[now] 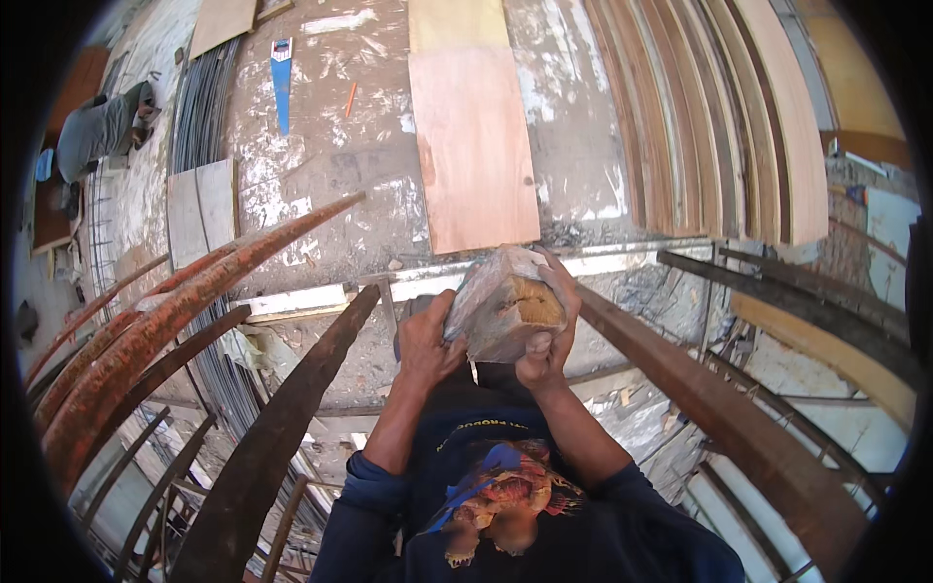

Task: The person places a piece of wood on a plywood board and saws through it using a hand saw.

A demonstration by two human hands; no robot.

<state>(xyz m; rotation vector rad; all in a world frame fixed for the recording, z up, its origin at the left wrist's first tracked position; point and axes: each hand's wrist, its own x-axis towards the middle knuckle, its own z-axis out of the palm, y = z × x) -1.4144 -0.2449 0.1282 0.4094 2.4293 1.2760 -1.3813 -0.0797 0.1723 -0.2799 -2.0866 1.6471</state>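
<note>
**Squared block [510,325] gripped between your two hands**

Closest to you, a dark shirt [573,539] fills the bottom centre, with yellow lettering above a colourful print; folds break up part of the line. Just above it, at the centre of the frame, you hold the grey-sided block tilted, its rough, yellowish end showing. Your left hand [426,338] has its fingers clamped on the left side; your right hand [556,352] has its fingers clamped around the right side, thumb at the lower corner.

Long pieces hem in your arms: a dark beam [277,437] and rust-red bars [194,311] at left, a brown beam [719,418] at right, its upper end near your right hand.

Beyond, a pale board [473,155] lies at top centre, with long planks [719,117] at upper right. At upper left you have a blue handsaw [281,92], its handle marks too small to read, an orange stick [351,98], dark rods [206,107] and, farthest left, another person [102,131] bending over.
</note>
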